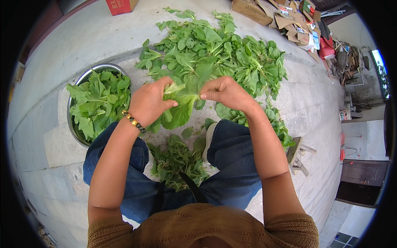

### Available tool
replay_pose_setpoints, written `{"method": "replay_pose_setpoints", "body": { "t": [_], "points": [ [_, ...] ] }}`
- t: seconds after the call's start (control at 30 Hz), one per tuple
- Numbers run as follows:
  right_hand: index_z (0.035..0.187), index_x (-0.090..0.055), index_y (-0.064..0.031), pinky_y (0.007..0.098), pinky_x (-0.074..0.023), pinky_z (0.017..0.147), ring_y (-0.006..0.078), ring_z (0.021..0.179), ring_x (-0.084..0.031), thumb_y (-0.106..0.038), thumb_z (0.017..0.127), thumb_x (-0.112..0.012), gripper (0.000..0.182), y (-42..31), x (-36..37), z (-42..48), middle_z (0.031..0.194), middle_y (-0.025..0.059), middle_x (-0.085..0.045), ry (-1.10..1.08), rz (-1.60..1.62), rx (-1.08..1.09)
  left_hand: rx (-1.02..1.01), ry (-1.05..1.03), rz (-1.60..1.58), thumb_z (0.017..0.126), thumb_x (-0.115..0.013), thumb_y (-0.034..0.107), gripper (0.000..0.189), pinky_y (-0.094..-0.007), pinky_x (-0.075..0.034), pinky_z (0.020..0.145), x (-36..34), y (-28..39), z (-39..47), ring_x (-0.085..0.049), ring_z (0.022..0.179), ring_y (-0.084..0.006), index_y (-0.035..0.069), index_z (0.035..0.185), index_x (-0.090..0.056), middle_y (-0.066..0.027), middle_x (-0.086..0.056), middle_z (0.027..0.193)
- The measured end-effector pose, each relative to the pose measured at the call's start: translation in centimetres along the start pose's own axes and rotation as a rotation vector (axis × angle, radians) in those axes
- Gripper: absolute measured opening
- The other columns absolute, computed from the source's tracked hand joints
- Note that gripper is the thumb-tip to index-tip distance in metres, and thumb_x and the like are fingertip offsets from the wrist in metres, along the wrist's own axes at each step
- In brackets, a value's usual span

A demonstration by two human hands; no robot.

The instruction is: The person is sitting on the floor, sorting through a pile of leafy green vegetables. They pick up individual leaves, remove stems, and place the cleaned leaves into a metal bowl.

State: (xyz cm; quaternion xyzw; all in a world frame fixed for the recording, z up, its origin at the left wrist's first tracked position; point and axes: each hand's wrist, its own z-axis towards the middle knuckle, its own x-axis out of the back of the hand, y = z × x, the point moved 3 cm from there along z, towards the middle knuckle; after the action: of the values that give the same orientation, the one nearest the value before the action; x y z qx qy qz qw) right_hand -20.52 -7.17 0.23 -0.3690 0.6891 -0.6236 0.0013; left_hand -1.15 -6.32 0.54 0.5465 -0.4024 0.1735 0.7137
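Note:
My left hand (153, 99), with a beaded bracelet at the wrist, is closed around the stem end of a bunch of leafy greens (180, 111). Between the thumb and fingertips of my right hand (221, 91) is the edge or stalk of a broad leaf from that bunch, to the right of my left hand. A large heap of leafy greens (214, 46) lies on the paving beyond both hands. To the left stands a round metal basin (70, 121) filled with green leaves (99, 99). More leaves (180, 161) lie in a pile between my feet.
A small wooden stool (296, 155) stands at the right, beside the heap's near end. Flattened cardboard boxes (288, 23) are piled at the upper right, near a red bag (327, 48). A red carton (119, 6) is at the top. A low step edge crosses the floor behind the basin.

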Motion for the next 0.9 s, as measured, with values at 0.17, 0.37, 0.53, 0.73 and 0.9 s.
{"method": "replay_pose_setpoints", "body": {
  "t": [0.17,0.37,0.53,0.73,0.9],
  "points": [
    [0.080,-0.060,0.0006,0.0223,-0.0404,0.059,0.0065,0.064,-0.049,-0.009,0.073,-0.059,0.012,-0.7,-0.5,0.1,0.070,0.0014,-0.059,-0.162,0.106,0.046,-0.075,-0.024,0.092,0.062,-0.064,0.018,0.021,-0.0361,-0.042,0.061,-0.3,-0.3,0.2,-0.053,0.070,-0.0287,0.006,0.078,-0.058,-0.0116,-0.056,0.073],
    [0.081,-0.060,0.0008,0.0219,-0.0414,0.063,0.0079,0.068,-0.052,-0.010,0.072,-0.060,0.014,-1.9,-2.5,-0.5,0.072,0.0030,-0.059,-0.447,0.225,0.113,-0.165,0.023,0.176,0.064,-0.062,0.017,0.018,-0.0355,-0.042,0.062,-0.4,0.3,0.4,-0.053,0.072,-0.0267,0.007,0.079,-0.059,-0.0077,-0.055,0.075],
    [0.082,-0.060,0.0004,0.0208,-0.0408,0.062,0.0071,0.067,-0.051,-0.010,0.073,-0.060,0.013,-2.5,-1.9,-0.8,0.071,0.0016,-0.059,-0.326,0.259,0.133,-0.021,0.023,-0.014,0.067,-0.062,0.018,0.020,-0.0317,-0.042,0.062,-0.2,-1.1,1.1,-0.052,0.070,-0.0225,0.004,0.080,-0.057,-0.0074,-0.055,0.075],
    [0.080,-0.061,-0.0017,0.0185,-0.0367,0.054,0.0040,0.061,-0.046,-0.010,0.074,-0.059,0.011,-1.4,-0.2,-0.5,0.067,-0.0015,-0.056,-0.041,0.332,0.070,0.152,-0.394,-0.604,0.070,-0.064,0.023,0.034,-0.0235,-0.040,0.067,1.4,0.0,0.7,-0.047,0.076,-0.0070,-0.001,0.092,-0.054,-0.0030,-0.056,0.085],
    [0.080,-0.059,-0.0025,0.0178,-0.0363,0.055,0.0031,0.059,-0.044,-0.015,0.077,-0.057,0.013,-1.8,-0.3,-0.2,0.065,-0.0033,-0.053,0.106,0.402,0.100,0.124,-0.520,-0.937,0.064,-0.069,0.013,0.037,-0.0229,-0.040,0.071,0.4,0.6,0.1,-0.048,0.076,-0.0083,0.001,0.095,-0.054,-0.0007,-0.056,0.085]
  ]
}}
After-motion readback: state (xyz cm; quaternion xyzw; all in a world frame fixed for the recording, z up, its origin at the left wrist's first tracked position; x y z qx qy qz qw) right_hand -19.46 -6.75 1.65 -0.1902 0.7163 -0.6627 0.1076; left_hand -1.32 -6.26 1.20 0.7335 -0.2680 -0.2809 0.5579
